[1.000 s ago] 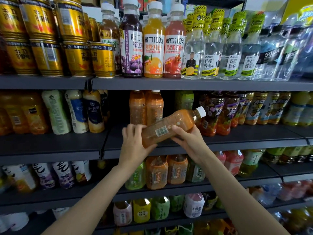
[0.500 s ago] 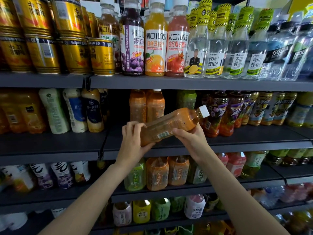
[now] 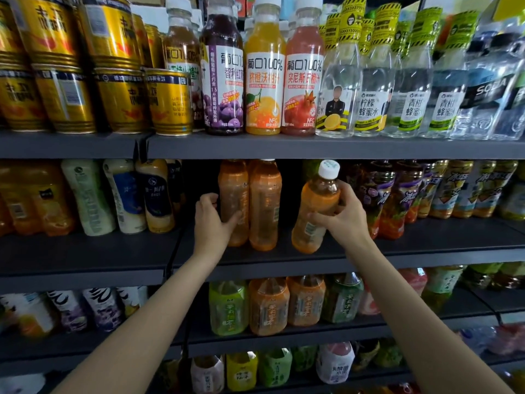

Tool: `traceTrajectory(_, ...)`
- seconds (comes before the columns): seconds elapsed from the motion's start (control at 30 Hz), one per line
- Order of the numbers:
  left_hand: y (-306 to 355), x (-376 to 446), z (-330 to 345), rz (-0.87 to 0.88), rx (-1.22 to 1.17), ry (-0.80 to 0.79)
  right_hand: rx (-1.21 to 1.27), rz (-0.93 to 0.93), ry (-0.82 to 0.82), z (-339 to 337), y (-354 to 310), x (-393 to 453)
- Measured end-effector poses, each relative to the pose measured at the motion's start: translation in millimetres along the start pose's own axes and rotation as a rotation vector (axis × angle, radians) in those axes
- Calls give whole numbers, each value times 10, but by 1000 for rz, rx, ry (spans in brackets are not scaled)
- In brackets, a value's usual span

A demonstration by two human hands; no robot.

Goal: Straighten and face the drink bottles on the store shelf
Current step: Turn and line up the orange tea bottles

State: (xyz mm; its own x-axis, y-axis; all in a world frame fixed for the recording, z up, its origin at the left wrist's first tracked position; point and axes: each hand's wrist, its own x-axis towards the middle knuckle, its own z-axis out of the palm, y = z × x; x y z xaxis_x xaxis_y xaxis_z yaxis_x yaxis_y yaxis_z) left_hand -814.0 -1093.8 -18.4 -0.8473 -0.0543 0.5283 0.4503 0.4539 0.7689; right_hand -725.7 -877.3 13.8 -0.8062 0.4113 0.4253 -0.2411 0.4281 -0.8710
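An orange drink bottle with a white cap [image 3: 314, 206] stands nearly upright on the dark second shelf [image 3: 284, 263], leaning slightly right. My right hand [image 3: 345, 214] grips its middle from the right side. Two matching orange bottles [image 3: 264, 203] stand just left of it. My left hand [image 3: 211, 220] curls round the leftmost of these two [image 3: 233, 194], thumb on its front and fingers behind its left side.
Purple-labelled tea bottles [image 3: 380, 200] crowd the right of the held bottle. White and cream bottles [image 3: 127, 194] stand to the left past a dark gap. Gold cans [image 3: 119, 72] and juice bottles [image 3: 265, 78] fill the shelf above. More bottles [image 3: 268, 305] line the lower shelves.
The orange bottle went from lying across both hands to standing on the shelf. My left hand let go of it and moved left onto a shelved orange bottle.
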Motion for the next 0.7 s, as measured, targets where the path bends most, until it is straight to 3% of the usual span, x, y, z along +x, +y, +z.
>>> traceTrajectory(0.33,-105,268,317,-179,-103,-69,3,69,-48,299,239,384)
traceTrajectory(0.5,-162,259,404,-128,9,-16,23,44,99,552,277,330)
traceTrajectory(0.7,-113,234,397,-113,83,-15,464,104,-264,201,428,338)
